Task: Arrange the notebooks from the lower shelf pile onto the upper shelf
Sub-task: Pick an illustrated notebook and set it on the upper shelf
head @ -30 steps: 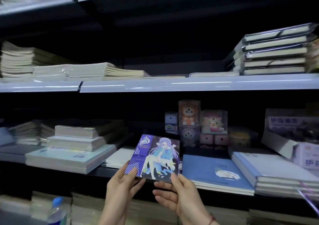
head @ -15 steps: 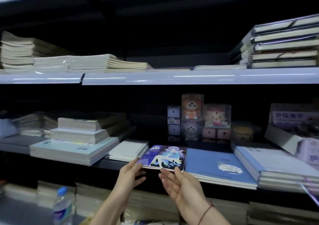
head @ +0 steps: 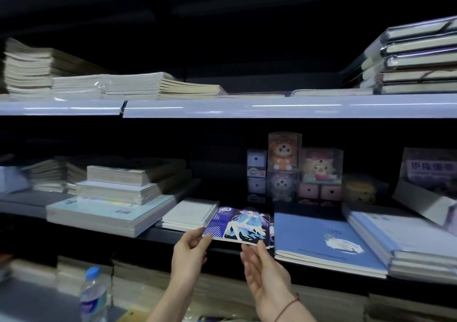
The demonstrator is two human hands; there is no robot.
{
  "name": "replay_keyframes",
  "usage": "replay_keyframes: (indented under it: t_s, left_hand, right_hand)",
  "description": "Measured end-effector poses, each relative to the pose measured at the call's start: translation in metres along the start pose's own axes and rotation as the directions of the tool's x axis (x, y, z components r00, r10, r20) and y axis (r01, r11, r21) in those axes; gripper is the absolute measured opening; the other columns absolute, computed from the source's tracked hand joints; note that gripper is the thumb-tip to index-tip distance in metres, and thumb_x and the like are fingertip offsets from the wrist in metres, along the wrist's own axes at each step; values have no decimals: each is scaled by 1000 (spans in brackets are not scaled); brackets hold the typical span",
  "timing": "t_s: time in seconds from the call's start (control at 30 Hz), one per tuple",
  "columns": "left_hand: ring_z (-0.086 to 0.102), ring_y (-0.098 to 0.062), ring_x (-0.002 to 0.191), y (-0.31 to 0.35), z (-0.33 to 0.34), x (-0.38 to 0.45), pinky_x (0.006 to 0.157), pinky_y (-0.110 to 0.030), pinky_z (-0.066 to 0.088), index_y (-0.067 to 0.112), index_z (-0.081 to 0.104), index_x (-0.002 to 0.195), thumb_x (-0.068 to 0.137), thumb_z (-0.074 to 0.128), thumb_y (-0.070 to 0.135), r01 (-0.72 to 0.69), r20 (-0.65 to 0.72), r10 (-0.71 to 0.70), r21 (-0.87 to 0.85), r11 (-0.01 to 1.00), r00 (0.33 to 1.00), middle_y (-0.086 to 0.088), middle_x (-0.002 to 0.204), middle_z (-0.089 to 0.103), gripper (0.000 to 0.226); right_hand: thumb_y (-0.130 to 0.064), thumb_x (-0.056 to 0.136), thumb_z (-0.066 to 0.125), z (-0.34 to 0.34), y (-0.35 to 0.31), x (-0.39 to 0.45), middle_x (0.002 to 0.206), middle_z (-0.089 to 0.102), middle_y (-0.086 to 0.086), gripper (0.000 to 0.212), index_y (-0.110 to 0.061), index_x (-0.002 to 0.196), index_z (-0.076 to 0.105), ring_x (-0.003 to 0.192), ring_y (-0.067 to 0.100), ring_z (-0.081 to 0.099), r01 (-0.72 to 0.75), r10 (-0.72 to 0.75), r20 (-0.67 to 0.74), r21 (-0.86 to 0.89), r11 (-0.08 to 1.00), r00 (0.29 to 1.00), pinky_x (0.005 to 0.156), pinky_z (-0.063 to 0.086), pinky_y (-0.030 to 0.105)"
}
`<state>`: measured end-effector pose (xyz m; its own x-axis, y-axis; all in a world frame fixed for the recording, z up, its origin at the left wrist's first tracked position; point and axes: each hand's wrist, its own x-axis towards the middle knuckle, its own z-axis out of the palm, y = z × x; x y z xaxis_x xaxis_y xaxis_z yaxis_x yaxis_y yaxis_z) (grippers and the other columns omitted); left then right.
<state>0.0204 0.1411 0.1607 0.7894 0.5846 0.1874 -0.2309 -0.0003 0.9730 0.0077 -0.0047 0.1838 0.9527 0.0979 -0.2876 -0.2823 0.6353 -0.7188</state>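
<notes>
Compared with a second ago, the purple notebook (head: 237, 225) with the anime-girl cover has dropped from a raised, upright tilt facing the camera to lying nearly flat at the front edge of the lower shelf (head: 173, 235). It now sits between a white spiral-bound pad (head: 189, 214) on its left and a blue notebook (head: 321, 240) on its right, apparently on top of a like-coloured pile, of which only a sliver shows.

The left hand (head: 190, 252) pinches the notebook's near left corner between thumb and curled fingers. The right hand (head: 265, 269) holds the near right edge, thumb on top and fingers underneath, fairly straight; a red string circles its wrist.

The notebook's long axis runs left to right, along the shelf front. Its cover faces up and its near edge points at the person.

The upper shelf (head: 272, 107), with a pale glossy front lip, carries cream-edged notebook stacks (head: 138, 86) at left and plastic-wrapped books (head: 415, 59) at right.

Writing on the purple cover is too blurred to read. A box (head: 430, 171) at far right bears Chinese characters, not clearly legible. A water bottle (head: 94, 294) with a blue cap stands at lower left; its label is unreadable.
</notes>
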Motion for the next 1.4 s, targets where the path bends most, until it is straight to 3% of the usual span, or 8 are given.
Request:
replay_keyframes:
  t_s: [0.23, 0.37, 0.5, 0.87, 1.03, 1.2, 1.3, 1.4]
  left_hand:
    - [58, -13, 66, 0, 5, 7, 65, -28, 47, 15, 68, 94, 79, 77, 20, 18, -33, -17, 24, 1000, 999, 1, 73, 67, 19]
    - [57, -14, 60, -1, 6, 11, 70, -34, 51, 18, 71, 87, 75, 80, 26, 17, -51, -13, 78, 997, 999, 5, 62, 66, 17]
    - [63, -12, 65, -2, 3, 13, 83, -38, 52, 27, 75, 82, 79, 76, 33, -25, -79, 37, 142, 989, 996, 8, 60, 70, 7]
    - [57, -2, 50, -2, -6, 9, 58, -21, 45, 11, 74, 80, 81, 74, 13, -40, 1, 40, 64, 997, 999, -4, 59, 67, 2]
    - [62, -3, 55, -4, 0, 11, 72, -32, 50, 15, 74, 80, 79, 76, 26, -46, -36, 48, 74, 996, 998, 0, 60, 70, 11]
    - [51, -8, 51, 2, 16, 13, 58, -24, 43, 9, 71, 81, 79, 76, 20, 106, -89, -113, -80, 991, 990, 3, 56, 65, 13]
    - [55, -13, 57, 0, 22, 15, 67, -30, 47, 11, 73, 75, 78, 76, 35, 144, -125, -149, -49, 988, 981, 4, 56, 68, 25]
    - [62, -20, 67, 2, 26, 14, 74, -32, 48, 17, 71, 65, 75, 69, 57, 120, -196, -92, 135, 984, 976, 9, 57, 69, 41]
  right_hand:
    - [-29, 86, 68, 8, 1, 10, 76, 72, 11, 30, 1, 85, 68, 41, 9, 64, 13, -3, -120, 87, 996, 993, 34, 47, 14]
    - [-28, 85, 69, 10, -2, 17, 53, 68, 5, 29, 1, 80, 67, 36, 10, 62, 21, -2, -164, 117, 993, 986, 32, 45, 14]
    - [-31, 81, 72, 9, -1, 21, 66, 70, 11, 33, 2, 79, 68, 36, 11, 62, 28, -7, -203, 97, 995, 979, 32, 45, 15]
    - [-32, 85, 70, 7, 2, 27, 62, 68, 8, 31, -2, 77, 67, 33, 9, 59, 66, -69, -222, -17, 998, 973, 30, 43, 16]
    - [-25, 85, 69, 8, 3, 33, 60, 69, 9, 26, -1, 75, 68, 36, 13, 61, 65, -70, -249, -29, 997, 966, 30, 43, 17]
    - [-29, 83, 72, 5, 2, 31, 65, 69, 10, 30, -2, 73, 68, 38, 12, 61, 68, -78, -227, -49, 996, 971, 33, 45, 18]
    - [-29, 83, 72, 3, 1, 31, 65, 68, 10, 29, -1, 75, 68, 36, 11, 60, 78, -85, -207, -44, 996, 975, 33, 46, 17]
    - [-28, 84, 71, 1, 0, 28, 65, 67, 12, 29, -1, 74, 67, 33, 12, 59, 60, -64, -171, -24, 998, 983, 33, 45, 17]
